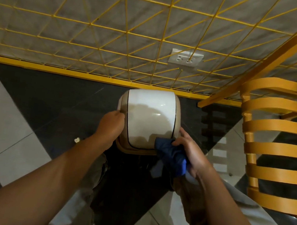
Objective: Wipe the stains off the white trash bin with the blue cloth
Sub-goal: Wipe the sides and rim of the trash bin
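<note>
The white trash bin point(150, 116) stands on the floor against the wall, seen from above, with a glossy white swing lid and a beige rim. My left hand point(111, 125) grips the bin's left rim, fingers curled over the edge. My right hand point(189, 151) holds the bunched blue cloth point(171, 154) against the bin's front right corner, at the lid's lower edge. The bin's body below the lid is hidden.
A yellow wooden slatted chair point(273, 148) stands close on the right, one leg point(243, 88) slanting over the wall. A grey wall with a yellow wire grid and a socket point(185, 58) is behind the bin. A small scrap point(76, 139) lies on the black-and-white tiled floor.
</note>
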`<move>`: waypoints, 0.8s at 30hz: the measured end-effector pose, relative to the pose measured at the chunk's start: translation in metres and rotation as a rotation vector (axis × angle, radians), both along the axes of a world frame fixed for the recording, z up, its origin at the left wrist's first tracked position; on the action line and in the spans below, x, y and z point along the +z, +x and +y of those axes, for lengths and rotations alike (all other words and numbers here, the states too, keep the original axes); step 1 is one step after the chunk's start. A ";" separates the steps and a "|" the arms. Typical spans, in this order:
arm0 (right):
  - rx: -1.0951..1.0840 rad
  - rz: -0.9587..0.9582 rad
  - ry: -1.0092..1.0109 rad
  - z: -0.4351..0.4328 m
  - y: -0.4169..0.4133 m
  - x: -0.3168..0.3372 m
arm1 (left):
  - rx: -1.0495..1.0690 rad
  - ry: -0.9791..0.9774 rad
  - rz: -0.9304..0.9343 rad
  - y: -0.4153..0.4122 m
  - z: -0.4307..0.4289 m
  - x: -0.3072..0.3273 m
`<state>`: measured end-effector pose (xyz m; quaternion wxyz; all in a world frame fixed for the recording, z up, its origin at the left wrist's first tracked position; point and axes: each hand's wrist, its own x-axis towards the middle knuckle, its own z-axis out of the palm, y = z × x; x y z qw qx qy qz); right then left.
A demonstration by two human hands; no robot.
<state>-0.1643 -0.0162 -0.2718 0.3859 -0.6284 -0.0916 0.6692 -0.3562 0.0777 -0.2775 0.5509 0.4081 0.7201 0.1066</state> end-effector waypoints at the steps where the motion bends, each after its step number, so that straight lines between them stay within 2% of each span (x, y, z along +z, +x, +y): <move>1: 0.008 0.012 0.009 0.002 -0.001 0.000 | -0.012 0.021 0.011 -0.003 0.003 -0.001; 9: 0.035 -0.047 -0.037 0.014 -0.003 -0.009 | -0.050 0.136 -0.031 -0.005 0.023 -0.005; 17: 0.091 -0.091 -0.059 0.006 -0.012 -0.020 | -0.011 0.146 -0.069 -0.013 0.020 -0.006; 24: 0.051 -0.091 -0.052 0.002 -0.015 -0.026 | 0.029 0.123 -0.065 -0.010 0.013 0.001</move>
